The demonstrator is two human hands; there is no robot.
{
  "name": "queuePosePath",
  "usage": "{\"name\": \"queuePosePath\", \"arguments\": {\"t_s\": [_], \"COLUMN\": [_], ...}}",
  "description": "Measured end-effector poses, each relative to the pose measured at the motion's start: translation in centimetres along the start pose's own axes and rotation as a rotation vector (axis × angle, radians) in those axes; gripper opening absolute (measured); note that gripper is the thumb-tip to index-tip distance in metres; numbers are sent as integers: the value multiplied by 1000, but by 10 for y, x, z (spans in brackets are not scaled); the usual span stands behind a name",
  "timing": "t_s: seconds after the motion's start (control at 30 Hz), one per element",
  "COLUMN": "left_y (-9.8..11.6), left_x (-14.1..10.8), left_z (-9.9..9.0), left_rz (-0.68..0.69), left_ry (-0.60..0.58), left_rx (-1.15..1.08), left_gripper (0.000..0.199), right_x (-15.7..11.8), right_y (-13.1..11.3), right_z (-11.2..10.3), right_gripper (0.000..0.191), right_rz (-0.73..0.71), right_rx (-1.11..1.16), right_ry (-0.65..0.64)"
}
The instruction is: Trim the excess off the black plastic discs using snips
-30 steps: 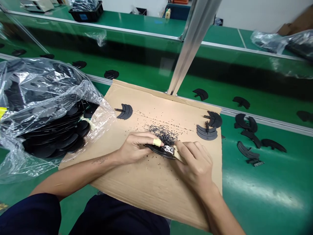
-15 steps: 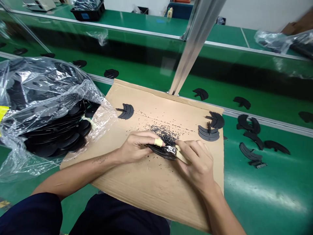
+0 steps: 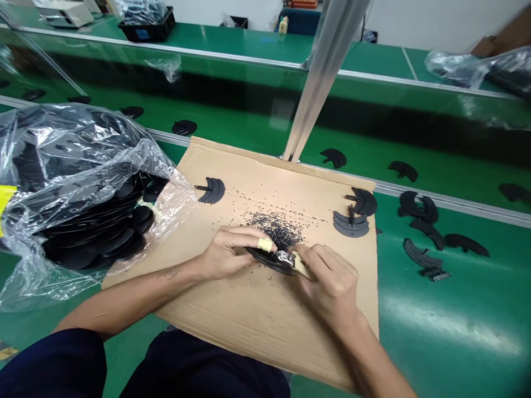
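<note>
My left hand (image 3: 232, 253), with tape around one finger, grips a curved black plastic part (image 3: 269, 261) that has a small metal clip (image 3: 284, 257) at one end. My right hand (image 3: 332, 284) pinches a pale flat strip (image 3: 302, 266) against the clip end. Both hands rest just above a flattened cardboard sheet (image 3: 265, 331). A heap of black crumbs (image 3: 276, 229) lies beside my left fingers. Similar curved black parts (image 3: 211, 190) (image 3: 363, 202) (image 3: 350, 224) lie on the cardboard, away from my hands.
A clear plastic bag (image 3: 78, 160) of stacked black parts sits to my left. More black parts (image 3: 418, 209) lie on the green workbench belt (image 3: 435, 315). An aluminium upright (image 3: 323, 83) rises behind the cardboard. A black crate (image 3: 145, 27) stands on the far bench.
The view has shifted slightly, moving the scene a little. My right hand has edged toward my left, and both hands still hold the black part and strip.
</note>
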State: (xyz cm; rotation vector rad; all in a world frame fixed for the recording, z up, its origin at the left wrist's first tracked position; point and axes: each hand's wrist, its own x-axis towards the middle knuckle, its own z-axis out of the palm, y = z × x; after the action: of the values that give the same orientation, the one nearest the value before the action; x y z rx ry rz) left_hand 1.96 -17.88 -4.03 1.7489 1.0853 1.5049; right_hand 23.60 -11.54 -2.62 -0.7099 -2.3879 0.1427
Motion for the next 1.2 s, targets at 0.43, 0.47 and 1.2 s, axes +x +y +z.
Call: {"name": "queuePosePath", "arguments": {"t_s": [0.43,0.47,1.2], "left_y": [0,-2,-114], "left_x": [4,6,167], "left_z": [1,-1,-99], "left_rz": [-231,-294,-184], "left_ry": [-77,-71,120], "left_rx": [115,90,959], "left_gripper": [25,29,33], "right_x": [3,3,-16], "right_y": [29,32,20], "right_z": [8,10,14], "right_gripper": [33,35,27], "right_rz": [37,64,336], "right_rx": [-140,-170,-305], "right_ry": [-123,-113,-216]}}
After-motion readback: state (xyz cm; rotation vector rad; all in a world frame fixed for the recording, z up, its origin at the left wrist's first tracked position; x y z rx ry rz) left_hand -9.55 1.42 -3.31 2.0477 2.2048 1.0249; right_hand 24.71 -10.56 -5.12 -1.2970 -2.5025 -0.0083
